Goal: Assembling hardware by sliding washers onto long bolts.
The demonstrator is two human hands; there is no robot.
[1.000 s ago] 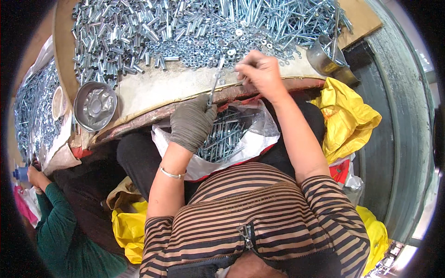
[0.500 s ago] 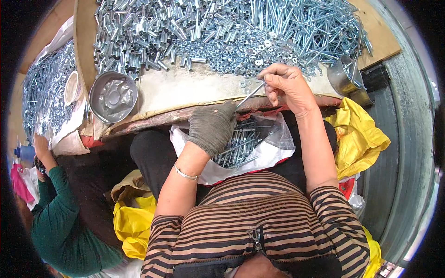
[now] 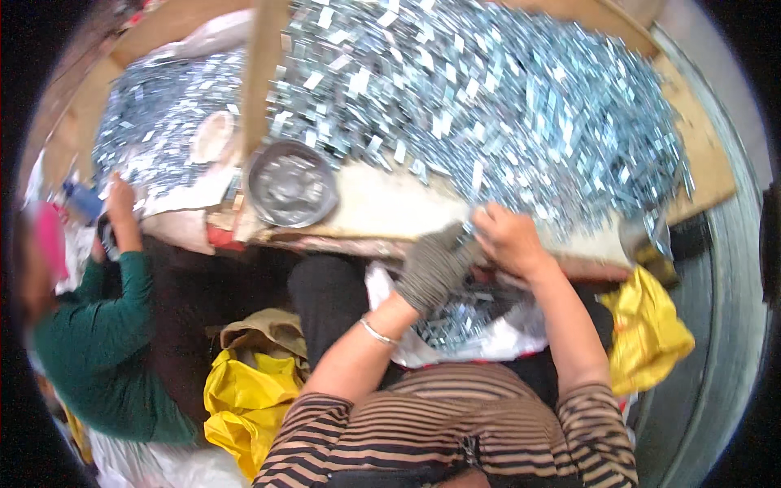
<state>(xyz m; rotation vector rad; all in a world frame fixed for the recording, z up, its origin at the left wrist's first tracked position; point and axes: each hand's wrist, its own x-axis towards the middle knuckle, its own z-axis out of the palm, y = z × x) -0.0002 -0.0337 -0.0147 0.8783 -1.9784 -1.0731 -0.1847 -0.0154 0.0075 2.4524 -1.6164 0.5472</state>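
Note:
My left hand [image 3: 439, 268], in a grey knitted glove, is closed around a thin metal rod [image 3: 467, 226]; only a blurred bit of it shows at the fingertips. My bare right hand [image 3: 512, 241] meets it at the bench's front edge, fingers pinched together. Whatever those right fingers hold is smeared by motion. Below both hands, a white plastic bag [image 3: 514, 337] lies open in my lap with several metal fasteners [image 3: 455, 319] inside. Beyond my hands spreads a wide heap of shiny metal tubes, rods and small nuts and washers [image 3: 488, 106], now blurred.
A round metal bowl [image 3: 293, 183] stands on the bench left of my hands. Farther left, a co-worker's hand [image 3: 120, 199] is beside another heap of metal parts [image 3: 167, 122]. Yellow sacks [image 3: 651, 329] hang at the right. A metal cup [image 3: 643, 236] is at the bench's right corner.
The whole view has shifted, so the bench appears lower and more to the right. My right hand has closed in on my left, its fingers now curled at the rod's end.

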